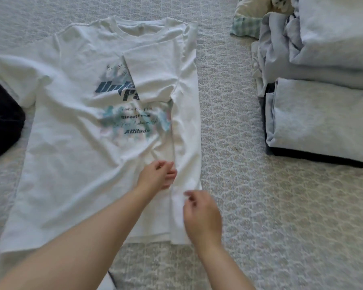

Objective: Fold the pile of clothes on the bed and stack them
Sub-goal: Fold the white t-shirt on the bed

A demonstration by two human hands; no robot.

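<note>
One white T-shirt [71, 143], print up, spread flat on bedspread [260, 206]; collar at far end, hem at near end, so long axis running straight away from viewer. Right-hand third already turned inward: sleeve laid across print, side panel [187, 132] doubled over as a narrow strip from shoulder to hem. Left-hand sleeve and side not yet turned in.

Both hands at near end of strip. Left hand [158, 175] on inner edge of panel, fingers curled, apparently pinching cloth there; grip partly blurred. Right hand [201, 216] just nearer hem, at strip's outer side, fingers loosely bent and slightly apart; contact with cloth not certain.

Judged step: smoothing first lengthwise fold. Unfolded side lying well to left of both hands, across shirt's width; left hand nearer to it. Next fold likely parallel to long axis, from left edge toward middle.

Beyond shirt: folded grey stack [323, 122] to right, well apart; loose grey clothes [281, 49] behind stack; dark garment [2, 122] just beside left sleeve.
</note>
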